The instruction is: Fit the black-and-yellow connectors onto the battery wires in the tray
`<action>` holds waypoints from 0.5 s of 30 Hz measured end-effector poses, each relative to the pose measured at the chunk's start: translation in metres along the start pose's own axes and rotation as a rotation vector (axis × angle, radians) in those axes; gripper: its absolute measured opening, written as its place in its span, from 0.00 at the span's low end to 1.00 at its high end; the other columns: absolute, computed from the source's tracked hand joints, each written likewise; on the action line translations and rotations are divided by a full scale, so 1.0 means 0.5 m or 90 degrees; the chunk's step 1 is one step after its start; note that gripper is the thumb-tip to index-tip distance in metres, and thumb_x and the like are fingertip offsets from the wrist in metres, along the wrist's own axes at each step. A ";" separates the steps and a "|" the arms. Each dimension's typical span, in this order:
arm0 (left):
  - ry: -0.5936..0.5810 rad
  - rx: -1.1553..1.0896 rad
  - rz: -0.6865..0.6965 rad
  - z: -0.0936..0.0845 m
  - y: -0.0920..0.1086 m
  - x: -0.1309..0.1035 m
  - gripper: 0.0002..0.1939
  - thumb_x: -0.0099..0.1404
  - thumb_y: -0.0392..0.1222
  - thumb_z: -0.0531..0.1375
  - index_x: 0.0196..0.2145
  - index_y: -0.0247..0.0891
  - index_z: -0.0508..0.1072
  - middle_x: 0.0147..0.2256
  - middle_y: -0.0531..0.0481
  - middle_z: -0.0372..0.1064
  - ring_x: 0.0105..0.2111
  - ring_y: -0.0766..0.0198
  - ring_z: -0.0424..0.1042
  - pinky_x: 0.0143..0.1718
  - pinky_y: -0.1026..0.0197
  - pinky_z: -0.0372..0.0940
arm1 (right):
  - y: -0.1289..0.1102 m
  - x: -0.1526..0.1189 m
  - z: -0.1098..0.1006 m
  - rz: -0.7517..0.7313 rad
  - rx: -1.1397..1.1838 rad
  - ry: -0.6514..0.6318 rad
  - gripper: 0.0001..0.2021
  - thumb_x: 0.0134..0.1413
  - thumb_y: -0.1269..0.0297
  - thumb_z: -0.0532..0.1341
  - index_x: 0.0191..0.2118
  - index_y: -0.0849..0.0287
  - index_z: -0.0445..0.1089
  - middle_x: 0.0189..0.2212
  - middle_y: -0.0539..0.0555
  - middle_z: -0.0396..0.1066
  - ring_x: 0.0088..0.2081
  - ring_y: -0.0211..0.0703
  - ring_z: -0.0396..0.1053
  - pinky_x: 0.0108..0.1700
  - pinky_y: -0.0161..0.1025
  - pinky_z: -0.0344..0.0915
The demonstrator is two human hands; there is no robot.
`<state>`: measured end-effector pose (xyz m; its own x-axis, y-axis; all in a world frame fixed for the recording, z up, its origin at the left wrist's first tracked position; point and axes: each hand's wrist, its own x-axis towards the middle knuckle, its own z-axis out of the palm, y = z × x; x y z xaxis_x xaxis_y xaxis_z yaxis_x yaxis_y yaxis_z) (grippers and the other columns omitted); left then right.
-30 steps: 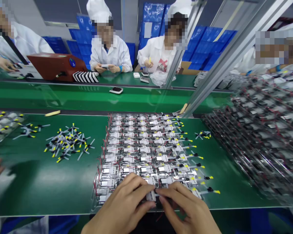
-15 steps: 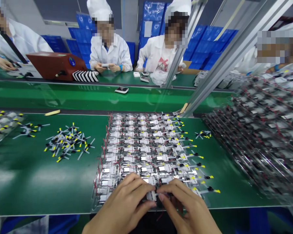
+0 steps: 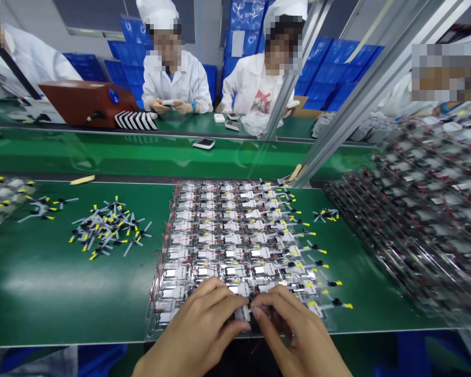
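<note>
A clear plastic tray [image 3: 223,239] filled with rows of small white and silver parts with red wires lies on the green table. Over its front edge, my left hand [image 3: 204,324] pinches a small white part [image 3: 242,313] between thumb and fingers. My right hand [image 3: 294,327] meets it from the right, its thumb and index finger closed at the part's right end; what they grip there is too small to make out. Along the tray's right side, strips with yellow and black ends [image 3: 337,303] stick out.
A pile of yellow-tipped strips [image 3: 108,228] lies left of the tray, a smaller one [image 3: 326,214] right. Stacked trays [image 3: 424,220] rise at the right. A metal post [image 3: 349,104] slants behind. People in white work across a green belt [image 3: 141,157].
The white device on the green belt has moved slightly right. The view has shifted a little. My hands keep nearly the same pose at the small white part.
</note>
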<state>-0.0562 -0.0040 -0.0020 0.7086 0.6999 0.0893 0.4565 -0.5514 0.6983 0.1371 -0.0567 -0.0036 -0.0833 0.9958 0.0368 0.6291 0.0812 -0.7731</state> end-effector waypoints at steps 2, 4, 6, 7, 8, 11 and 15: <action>0.006 0.007 0.007 0.001 0.001 0.000 0.08 0.70 0.38 0.60 0.47 0.40 0.71 0.38 0.50 0.72 0.41 0.59 0.67 0.42 0.59 0.64 | 0.002 0.000 0.001 0.001 -0.005 -0.006 0.09 0.68 0.67 0.52 0.38 0.53 0.69 0.34 0.49 0.67 0.28 0.36 0.66 0.32 0.32 0.63; 0.014 0.014 0.012 0.002 0.002 0.000 0.08 0.70 0.38 0.60 0.47 0.39 0.71 0.38 0.50 0.72 0.41 0.59 0.67 0.42 0.59 0.64 | 0.003 0.001 0.000 -0.003 -0.010 -0.011 0.09 0.67 0.67 0.52 0.39 0.53 0.70 0.34 0.50 0.67 0.28 0.37 0.66 0.31 0.32 0.63; 0.017 0.023 0.018 0.002 0.002 0.001 0.08 0.70 0.38 0.59 0.47 0.40 0.71 0.38 0.50 0.72 0.40 0.60 0.67 0.42 0.59 0.65 | 0.003 0.002 -0.001 -0.009 -0.011 -0.013 0.09 0.67 0.68 0.53 0.38 0.54 0.70 0.34 0.50 0.68 0.28 0.37 0.66 0.31 0.32 0.63; 0.017 0.028 0.020 0.002 0.003 0.002 0.08 0.70 0.38 0.59 0.47 0.40 0.72 0.38 0.50 0.72 0.40 0.60 0.67 0.42 0.59 0.65 | 0.002 0.002 -0.002 -0.014 -0.008 -0.014 0.09 0.67 0.68 0.53 0.38 0.54 0.70 0.34 0.50 0.68 0.28 0.37 0.67 0.31 0.32 0.64; 0.018 0.033 0.022 0.002 0.003 0.002 0.07 0.70 0.37 0.59 0.46 0.40 0.72 0.38 0.50 0.72 0.40 0.60 0.67 0.42 0.59 0.65 | 0.002 0.002 -0.002 -0.018 -0.004 -0.015 0.09 0.67 0.68 0.53 0.38 0.54 0.70 0.34 0.50 0.68 0.28 0.37 0.67 0.31 0.32 0.64; 0.014 0.039 0.024 0.001 0.003 0.004 0.06 0.70 0.37 0.59 0.45 0.40 0.72 0.37 0.50 0.72 0.39 0.60 0.67 0.41 0.59 0.64 | 0.001 0.003 -0.003 -0.029 -0.007 -0.020 0.10 0.67 0.68 0.52 0.38 0.55 0.70 0.33 0.51 0.69 0.29 0.37 0.68 0.31 0.32 0.65; 0.007 0.032 0.023 0.001 0.003 0.003 0.07 0.70 0.36 0.59 0.46 0.40 0.72 0.37 0.50 0.72 0.39 0.60 0.67 0.41 0.59 0.64 | 0.002 0.005 -0.005 -0.038 -0.033 -0.026 0.10 0.67 0.67 0.52 0.37 0.55 0.70 0.33 0.52 0.70 0.29 0.39 0.69 0.32 0.34 0.67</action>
<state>-0.0542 -0.0039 -0.0009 0.7193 0.6841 0.1214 0.4576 -0.5979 0.6581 0.1393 -0.0541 -0.0026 -0.1523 0.9868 0.0551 0.6610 0.1431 -0.7366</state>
